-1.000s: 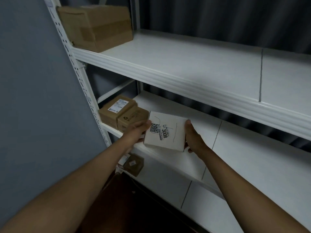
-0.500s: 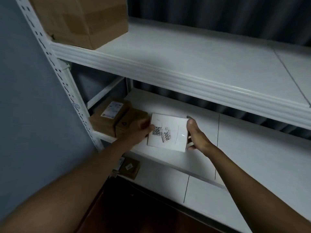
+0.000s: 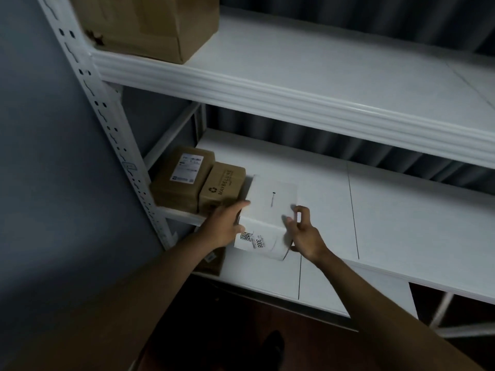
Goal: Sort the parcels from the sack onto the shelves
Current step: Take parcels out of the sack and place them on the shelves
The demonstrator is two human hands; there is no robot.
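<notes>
A white parcel [image 3: 270, 199] sits at the front of the middle shelf [image 3: 401, 210], right beside a brown Maybelline box [image 3: 222, 186]. Its plain face is up and its face with the printed code label points toward me. My left hand [image 3: 227, 226] grips the parcel's left side. My right hand [image 3: 305, 234] holds the front right corner, fingers curled and blurred. The sack is out of view.
A brown box with a shipping label [image 3: 184, 180] stands left of the Maybelline box. A big carton [image 3: 150, 22] occupies the upper shelf's [image 3: 321, 62] left end. A small brown parcel [image 3: 214, 261] lies on the lowest shelf. The perforated post [image 3: 107, 121] and a grey wall close the left.
The white parcel has been turned over: the label face that was up now faces me. It has moved in against the Maybelline box, and both hands shifted with it.
</notes>
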